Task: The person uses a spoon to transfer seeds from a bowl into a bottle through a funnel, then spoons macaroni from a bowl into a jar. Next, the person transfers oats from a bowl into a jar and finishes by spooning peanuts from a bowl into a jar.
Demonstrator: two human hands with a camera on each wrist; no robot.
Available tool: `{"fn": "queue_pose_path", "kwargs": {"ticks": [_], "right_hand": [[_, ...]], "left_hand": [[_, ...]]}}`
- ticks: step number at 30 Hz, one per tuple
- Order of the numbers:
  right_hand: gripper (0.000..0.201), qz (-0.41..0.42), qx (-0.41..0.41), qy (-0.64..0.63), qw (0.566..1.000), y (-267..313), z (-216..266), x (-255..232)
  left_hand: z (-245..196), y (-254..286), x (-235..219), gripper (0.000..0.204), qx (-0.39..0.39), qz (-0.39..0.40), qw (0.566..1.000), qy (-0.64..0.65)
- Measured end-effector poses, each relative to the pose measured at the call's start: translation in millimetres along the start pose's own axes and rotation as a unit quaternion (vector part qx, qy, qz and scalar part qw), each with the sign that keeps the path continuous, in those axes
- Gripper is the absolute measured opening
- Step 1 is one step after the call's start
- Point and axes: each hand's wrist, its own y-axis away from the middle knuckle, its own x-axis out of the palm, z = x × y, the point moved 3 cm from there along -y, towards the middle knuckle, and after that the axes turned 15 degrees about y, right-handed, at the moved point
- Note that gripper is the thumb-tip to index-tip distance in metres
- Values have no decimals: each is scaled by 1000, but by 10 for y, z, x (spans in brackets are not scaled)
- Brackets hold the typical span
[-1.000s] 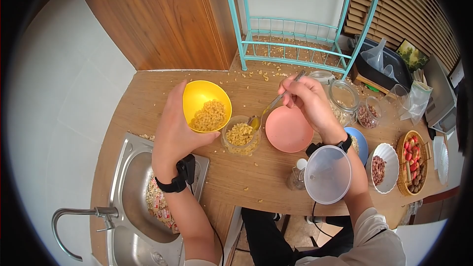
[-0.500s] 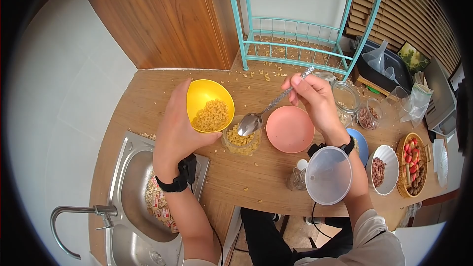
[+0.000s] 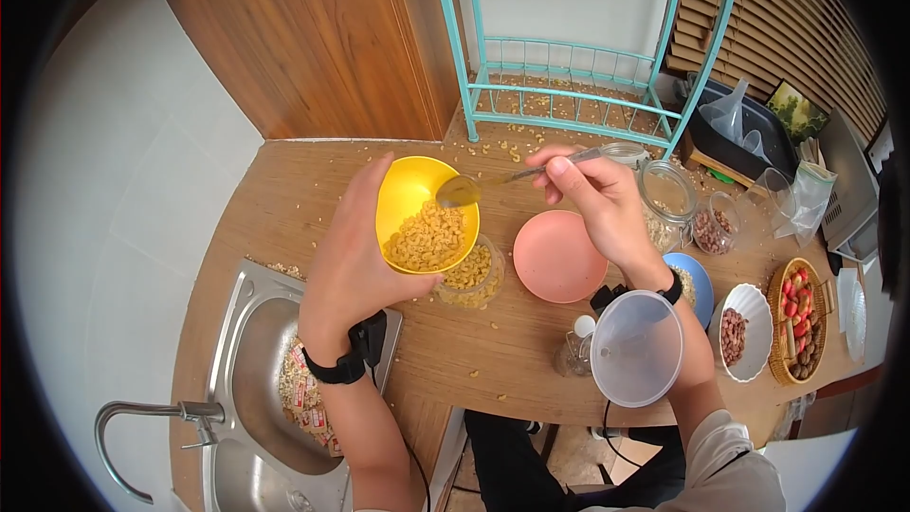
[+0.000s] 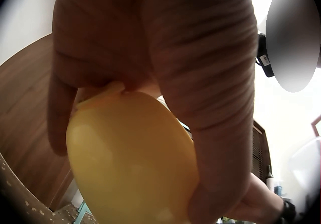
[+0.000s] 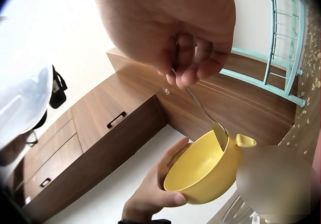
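My left hand [image 3: 346, 256] grips a yellow bowl [image 3: 403, 188] from its left side, thumb along the near edge. Curled macaroni [image 3: 427, 239] lies in the bowl, which is tilted toward me. Between the fingertips of my right hand [image 3: 602, 204] is the handle of a metal spoon [image 3: 460, 192]. The spoon's head overlaps the bowl's far right rim; in the right wrist view the spoon [image 5: 219, 133] dips inside that rim, near the bowl's small spout [image 5: 246, 141]. Partly hidden under the bowl stands a clear container [image 3: 499, 265] with more macaroni.
Right of the container is a pink plate [image 3: 559, 256]. Farther right are glass jars [image 3: 668, 192], a blue plate [image 3: 700, 284], a white fluted bowl [image 3: 754, 351] and a wicker basket [image 3: 782, 370]. A turquoise rack [image 3: 569, 121] stands behind, a sink [image 3: 256, 322] at left. Loose macaroni dots the counter.
The yellow bowl has moved right and toward me, now partly over the clear container. My right hand has brought the spoon from over that container up to the bowl's far rim.
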Motion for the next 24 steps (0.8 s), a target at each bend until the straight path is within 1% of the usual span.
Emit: {"fn": "queue_pose_path", "kwargs": {"ticks": [2, 5, 8, 11, 13, 17, 19, 22, 24], "right_hand": [[26, 4, -10, 21, 1000, 9, -20, 13], [26, 12, 8, 33, 999, 24, -17, 31], [25, 22, 30, 23, 999, 41, -31, 53], [24, 10, 49, 0, 999, 42, -25, 74], [24, 4, 93, -11, 996, 28, -52, 66], [23, 8, 117, -21, 993, 7, -134, 68], [22, 1, 146, -27, 989, 6, -166, 62], [21, -18, 158, -47, 986, 5, -160, 51], [21, -13, 161, -68, 984, -5, -192, 16]], "left_hand": [[-9, 2, 22, 115, -12, 3, 1000, -3], [-26, -9, 44, 116, -11, 7, 1000, -4], [-35, -1, 71, 116, -7, 7, 1000, -11], [-41, -7, 99, 115, -4, 8, 1000, -21], [-46, -9, 113, 115, 0, 7, 1000, -25], [-53, -11, 139, 113, 3, 7, 999, -37], [-82, -5, 128, 112, 1, 12, 999, -30], [-89, -3, 113, 110, 7, 13, 1000, -24], [-89, 8, 98, 110, 13, 11, 999, -28]]}}
